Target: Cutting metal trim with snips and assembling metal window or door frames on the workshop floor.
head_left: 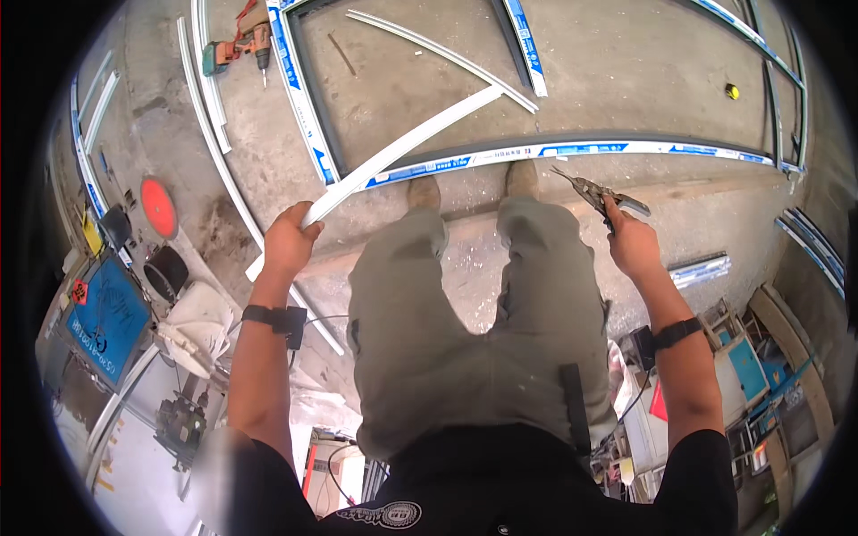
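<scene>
My left hand [290, 239] is closed around a long white plastic strip [420, 134] near its lower end. The strip slants up and to the right, passing over a metal frame [483, 159] covered in blue and white film. At its far end it meets a second white strip [438, 45] that lies inside the frame; whether they touch I cannot tell. My right hand [633, 239] grips a pair of snips [597, 190] by the handles, its narrow jaws pointing up and left over the floor. My two feet stand against the near side of the frame.
An orange and teal cordless drill [255, 45] lies at the upper left, near more white strips [210, 116]. A red disc [159, 207] and a blue board [105, 313] are at left. A yellow tape measure [732, 91] sits inside the frame. Shelving [760, 366] stands at lower right.
</scene>
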Demonstrator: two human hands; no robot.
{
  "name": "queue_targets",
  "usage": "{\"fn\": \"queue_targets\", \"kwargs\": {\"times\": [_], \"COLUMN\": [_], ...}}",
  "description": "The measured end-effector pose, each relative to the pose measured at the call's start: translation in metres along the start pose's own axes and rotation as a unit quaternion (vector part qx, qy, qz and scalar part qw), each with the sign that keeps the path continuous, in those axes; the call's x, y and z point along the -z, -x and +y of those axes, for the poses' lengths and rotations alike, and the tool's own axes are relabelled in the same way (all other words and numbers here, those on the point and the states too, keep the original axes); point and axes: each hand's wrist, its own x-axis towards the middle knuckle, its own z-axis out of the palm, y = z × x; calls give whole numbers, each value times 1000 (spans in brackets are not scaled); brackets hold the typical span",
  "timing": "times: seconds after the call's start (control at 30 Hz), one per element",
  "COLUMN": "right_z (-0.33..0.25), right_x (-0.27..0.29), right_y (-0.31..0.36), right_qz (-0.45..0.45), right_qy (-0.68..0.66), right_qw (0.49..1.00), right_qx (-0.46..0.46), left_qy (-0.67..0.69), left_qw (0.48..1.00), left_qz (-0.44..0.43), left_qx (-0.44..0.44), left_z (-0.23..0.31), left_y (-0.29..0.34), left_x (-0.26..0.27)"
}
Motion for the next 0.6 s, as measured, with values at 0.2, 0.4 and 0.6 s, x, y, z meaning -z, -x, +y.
{"fn": "queue_targets", "kwargs": {"times": [0.2,0.4,0.6], "right_z": [12,49,100], "right_x": [-52,-68,-90], "right_y": [-96,-165,-205], "right_qz": [59,95,172], "right_qy": [-87,-72,-154], "right_qw": [992,993,973], "right_qx": [-63,-15,-12], "left_qy": [-43,-65,-23], "left_qw": [995,985,965], "left_qz": [27,20,53], "left_qx": [-82,-158,-255], "left_z": [-8,4,-5], "left_y": [-77,-146,-182], "left_x": [-70,-129,-188]}}
